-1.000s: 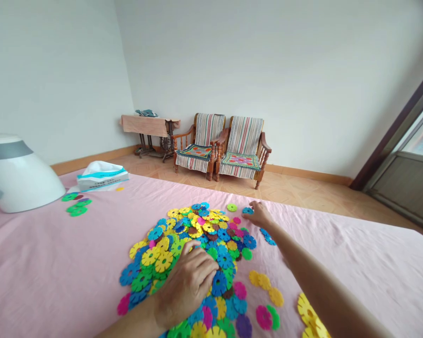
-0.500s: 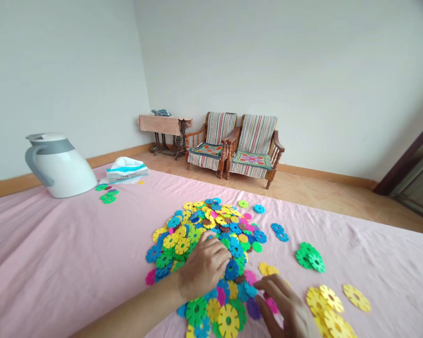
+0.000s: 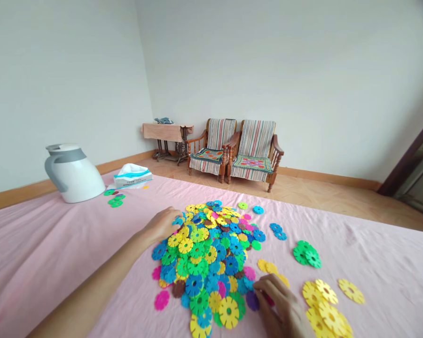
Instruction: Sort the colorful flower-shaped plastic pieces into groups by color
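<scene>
A heap of notched plastic interlocking discs (image 3: 196, 267) in several colours lies on the pink cloth. My left hand (image 3: 164, 223) is at the heap's upper left edge, fingers curled around a blue interlocking disc (image 3: 177, 221); the fingertips are partly hidden. At the lower right of the heap is my right hand (image 3: 282, 303), fingers bent and thumb a little apart, beside a purple disc (image 3: 253, 300). A pink disc shows partly beneath its fingers, and I see nothing gripped there.
Yellow discs (image 3: 327, 303) are grouped at the right, with green discs (image 3: 306, 253) and blue discs (image 3: 277, 228) farther back. A white jug (image 3: 79, 176) and a tissue box (image 3: 133, 178) stand at the back left. Two wooden chairs (image 3: 254, 145) are beyond the cloth.
My left hand has moved from the middle of the heap to its upper left edge, uncovering more discs. My right hand stays near the lower right, its fingers closer together. The view has shifted slightly.
</scene>
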Demonstrator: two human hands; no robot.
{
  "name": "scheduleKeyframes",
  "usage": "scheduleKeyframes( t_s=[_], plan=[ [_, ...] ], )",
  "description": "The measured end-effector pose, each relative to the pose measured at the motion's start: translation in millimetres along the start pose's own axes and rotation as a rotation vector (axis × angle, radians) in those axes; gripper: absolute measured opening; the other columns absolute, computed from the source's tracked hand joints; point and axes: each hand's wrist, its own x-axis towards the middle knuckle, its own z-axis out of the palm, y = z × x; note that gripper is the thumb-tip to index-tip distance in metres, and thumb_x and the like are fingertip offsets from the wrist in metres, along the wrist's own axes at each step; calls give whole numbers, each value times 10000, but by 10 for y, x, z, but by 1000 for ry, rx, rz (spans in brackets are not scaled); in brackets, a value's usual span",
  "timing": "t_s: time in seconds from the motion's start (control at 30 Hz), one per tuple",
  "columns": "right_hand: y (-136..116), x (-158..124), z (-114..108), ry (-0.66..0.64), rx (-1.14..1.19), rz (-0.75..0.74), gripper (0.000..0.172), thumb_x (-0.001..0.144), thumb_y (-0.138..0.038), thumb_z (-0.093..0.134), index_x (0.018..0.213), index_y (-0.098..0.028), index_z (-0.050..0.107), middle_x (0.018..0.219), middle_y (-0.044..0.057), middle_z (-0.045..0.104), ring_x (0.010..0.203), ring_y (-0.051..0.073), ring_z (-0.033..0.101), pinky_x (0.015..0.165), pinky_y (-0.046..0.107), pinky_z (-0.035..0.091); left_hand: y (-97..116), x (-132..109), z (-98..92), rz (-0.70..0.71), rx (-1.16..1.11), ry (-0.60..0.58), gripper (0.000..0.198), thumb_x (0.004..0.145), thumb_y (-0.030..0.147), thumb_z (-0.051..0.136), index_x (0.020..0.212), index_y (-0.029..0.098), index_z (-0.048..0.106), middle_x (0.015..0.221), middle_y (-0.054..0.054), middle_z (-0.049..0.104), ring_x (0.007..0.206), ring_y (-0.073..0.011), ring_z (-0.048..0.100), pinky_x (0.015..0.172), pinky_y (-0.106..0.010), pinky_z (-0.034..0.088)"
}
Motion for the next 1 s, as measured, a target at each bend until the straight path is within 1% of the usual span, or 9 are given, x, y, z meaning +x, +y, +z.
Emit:
scheduleKeyframes(
  t_s=[0.07,0.13,0.23,0.4,0.57,0.67,0.87,0.97,1.0],
  plan=[
    [7,4,-2,-30,13,6,209,955,-261,399,883,-234,593,810,35,594,722,144,606,646,231,486,-161,27,16,-32,10,-33,308,665,128,640,961,196,689,923,-43,678,866,-210,633,756,-257,458],
    [6,8,-14,-55,12,13,208,956,-251,395,881,-229,588,811,34,589,724,141,601,650,233,482,-231,51,52,-44,4,-62,321,654,164,656,970,207,693,910,-30,687,826,-199,634,723,-241,452],
    [-7,19,-33,-75,1,15,217,960,-247,386,870,-225,582,811,37,589,719,140,600,642,233,483,-233,101,101,-41,-18,-90,289,648,185,652,932,214,697,923,-19,693,820,-185,630,701,-220,438],
    [-6,35,-30,-74,-17,2,221,958,-251,390,849,-225,581,788,34,593,709,145,610,618,236,493,-227,192,110,-32,-64,-126,195,643,162,590,812,191,683,820,-1,690,756,-170,624,656,-208,433],
    [42,21,-3,-94,-30,-17,231,952,-227,384,836,-230,584,777,37,594,718,156,588,626,257,487,-282,217,82,-1,-132,-174,356,635,250,619,980,192,685,842,2,687,752,-168,626,664,-209,455],
    [55,11,2,-139,-31,-7,233,951,-210,374,848,-233,581,791,38,590,744,164,574,652,274,479,-290,216,79,7,-163,-200,376,654,282,601,1011,193,680,794,13,683,724,-164,629,650,-211,464],
    [35,24,-18,-165,-22,2,227,952,-188,370,852,-228,570,800,36,577,758,166,553,689,286,466,-244,225,56,1,-128,-142,312,604,258,632,903,180,680,853,0,682,708,-157,612,642,-214,455],
    [16,40,-44,-185,-47,-2,221,948,-173,375,858,-223,571,810,37,579,765,164,554,693,281,467,-179,265,-12,-19,-98,-75,176,649,239,578,785,172,666,769,-6,681,689,-165,606,629,-223,444],
    [12,46,-52,-194,-60,-4,215,944,-169,382,855,-222,570,814,38,582,768,165,557,693,280,469,-147,288,-40,-26,-93,-54,165,674,238,550,774,170,662,739,-10,679,681,-168,607,625,-226,444]
  ],
)
